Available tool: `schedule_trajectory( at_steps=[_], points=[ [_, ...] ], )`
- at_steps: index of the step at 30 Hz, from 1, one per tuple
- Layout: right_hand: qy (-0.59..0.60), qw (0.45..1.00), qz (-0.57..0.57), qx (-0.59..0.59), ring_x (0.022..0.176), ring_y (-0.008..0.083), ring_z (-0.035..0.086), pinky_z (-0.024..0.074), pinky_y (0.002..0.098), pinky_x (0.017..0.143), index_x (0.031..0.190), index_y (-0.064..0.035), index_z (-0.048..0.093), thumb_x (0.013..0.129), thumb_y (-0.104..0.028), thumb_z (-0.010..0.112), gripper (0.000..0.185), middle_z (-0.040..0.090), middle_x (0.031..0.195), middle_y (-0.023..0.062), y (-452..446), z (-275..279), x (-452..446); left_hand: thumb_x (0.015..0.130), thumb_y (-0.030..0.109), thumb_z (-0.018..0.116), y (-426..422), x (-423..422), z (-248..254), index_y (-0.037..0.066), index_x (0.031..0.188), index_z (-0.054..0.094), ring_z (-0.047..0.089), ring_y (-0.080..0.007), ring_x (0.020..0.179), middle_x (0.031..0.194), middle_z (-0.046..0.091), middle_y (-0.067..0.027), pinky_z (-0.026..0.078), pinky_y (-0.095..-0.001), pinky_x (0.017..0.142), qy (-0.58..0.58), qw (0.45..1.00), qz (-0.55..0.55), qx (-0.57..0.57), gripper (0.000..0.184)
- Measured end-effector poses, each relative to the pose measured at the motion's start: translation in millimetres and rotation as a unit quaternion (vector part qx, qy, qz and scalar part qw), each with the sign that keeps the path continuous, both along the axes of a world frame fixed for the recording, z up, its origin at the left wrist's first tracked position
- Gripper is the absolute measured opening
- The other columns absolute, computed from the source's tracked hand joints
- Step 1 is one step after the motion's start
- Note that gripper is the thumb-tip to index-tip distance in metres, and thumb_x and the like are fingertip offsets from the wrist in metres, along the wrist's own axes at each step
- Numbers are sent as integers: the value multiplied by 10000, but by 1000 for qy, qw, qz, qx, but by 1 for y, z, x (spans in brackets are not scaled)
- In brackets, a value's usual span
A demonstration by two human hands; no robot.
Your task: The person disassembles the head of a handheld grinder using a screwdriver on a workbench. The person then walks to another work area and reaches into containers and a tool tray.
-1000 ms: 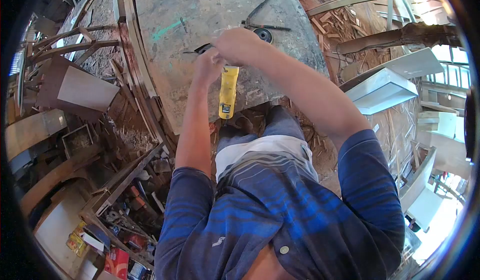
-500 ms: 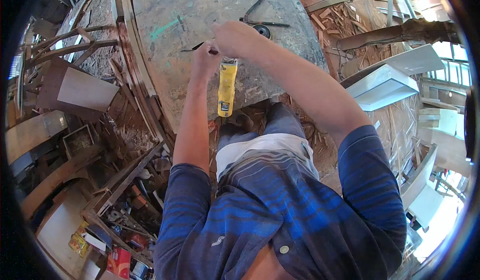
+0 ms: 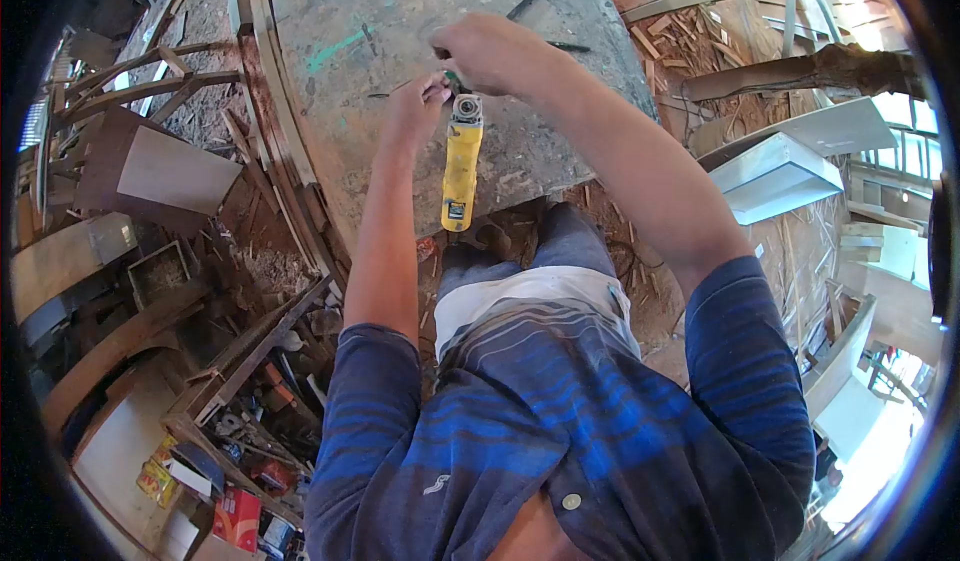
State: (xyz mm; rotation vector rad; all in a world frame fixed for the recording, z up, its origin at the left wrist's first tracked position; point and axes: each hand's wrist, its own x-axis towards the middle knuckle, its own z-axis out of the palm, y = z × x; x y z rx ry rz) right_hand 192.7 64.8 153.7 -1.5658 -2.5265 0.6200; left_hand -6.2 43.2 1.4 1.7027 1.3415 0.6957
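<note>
A yellow angle grinder (image 3: 460, 171) lies on the worktable (image 3: 350, 151), its metal head with a round spindle facing up and its body toward me. My left hand (image 3: 415, 106) is closed just left of that head, fingers pinched around something small and dark. Past its far side a thin dark piece (image 3: 378, 96) sticks out; whether the hand holds it is unclear. My right hand (image 3: 485, 53) is curled above the grinder head, with a bit of green and something dark under its fingers. Beyond it lie black-handled pincers (image 3: 528, 3), partly covered by this hand.
Long wooden strips (image 3: 275, 91) run along the table's left edge. Wood scraps and a white box-like panel (image 3: 775, 181) are on the floor to the right. A crate of tools and odds and ends (image 3: 250, 431) stands at lower left.
My right hand has moved up and slightly right, uncovering the grinder's metal head. The hands are farther apart. A black disc beside the pincers is no longer visible.
</note>
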Motion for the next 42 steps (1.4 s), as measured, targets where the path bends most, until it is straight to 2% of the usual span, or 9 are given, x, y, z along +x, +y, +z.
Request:
schedule_trajectory(
  at_steps=[2, 5, 11, 14, 17, 32, 35, 38, 42],
  points=[
    [52, 998, -30, 16, 1021, 436, 757, 587, 529, 885, 1187, -43, 735, 975, -135, 752, 232, 783, 1038, 213, -8, 2, 18, 1021, 122, 762, -10, -8, -23, 26, 1236, 793, 821, -268, 1025, 1124, 835, -177, 623, -381, 904, -77, 996, 31, 31, 237],
    [118, 984, -125, -44, 983, 397, 770, 588, 482, 879, 1196, -41, 759, 995, -180, 760, 244, 797, 1042, 205, -31, 23, 46, 1021, 136, 759, -44, -17, -16, 32, 1189, 799, 820, -268, 995, 1105, 835, -167, 624, -385, 889, -12, 997, 74, 2, 202],
    [187, 947, -262, 22, 922, 281, 768, 587, 404, 873, 1213, -56, 803, 995, -223, 800, 275, 816, 1060, 177, -85, -20, 103, 1003, 155, 759, -67, -13, -29, 38, 1150, 804, 815, -279, 951, 1057, 833, -157, 625, -399, 869, 76, 993, 82, -46, 193],
    [221, 934, -281, 20, 973, 382, 772, 593, 462, 884, 1184, -60, 805, 967, -185, 799, 251, 805, 1057, 196, -107, -30, 104, 993, 151, 761, -56, -6, -32, 39, 1130, 807, 812, -274, 932, 1035, 833, -152, 622, -397, 859, 82, 990, 94, -72, 183],
    [261, 925, -270, -52, 985, 388, 771, 598, 460, 892, 1175, -53, 805, 970, -180, 796, 241, 807, 1075, 196, -116, -29, 87, 992, 150, 755, -49, -4, -37, 37, 1122, 807, 811, -273, 931, 1024, 831, -151, 620, -393, 860, 84, 990, 87, -74, 180],
    [252, 950, -185, -1, 965, 358, 785, 637, 434, 792, 1185, -39, 797, 998, -142, 784, 215, 813, 1103, 172, -92, -55, 66, 1004, 160, 749, -59, -12, -51, 31, 1158, 819, 784, -213, 906, 1030, 837, -121, 607, -370, 855, 68, 989, 97, -90, 213],
    [303, 930, -207, 15, 1008, 411, 766, 602, 487, 897, 1138, -33, 796, 996, -168, 763, 199, 800, 1075, 199, -89, -51, 60, 1006, 163, 749, -57, -13, -42, 30, 1155, 816, 782, -210, 902, 1026, 836, -120, 606, -370, 849, 86, 987, 100, -95, 211],
    [262, 947, -187, 7, 988, 316, 795, 687, 395, 804, 1206, -24, 797, 998, -120, 784, 229, 803, 1146, 175, -85, -52, 65, 1005, 165, 753, -58, -17, -50, 30, 1152, 815, 783, -213, 901, 1022, 834, -125, 606, -373, 845, 79, 986, 109, -95, 208],
    [270, 943, -196, 6, 987, 335, 792, 663, 417, 834, 1202, -22, 796, 997, -126, 780, 230, 807, 1128, 176, -84, -52, 65, 1003, 169, 758, -57, -20, -48, 41, 1161, 810, 785, -234, 900, 1024, 830, -135, 609, -392, 854, 72, 986, 119, -97, 210]
  ],
)
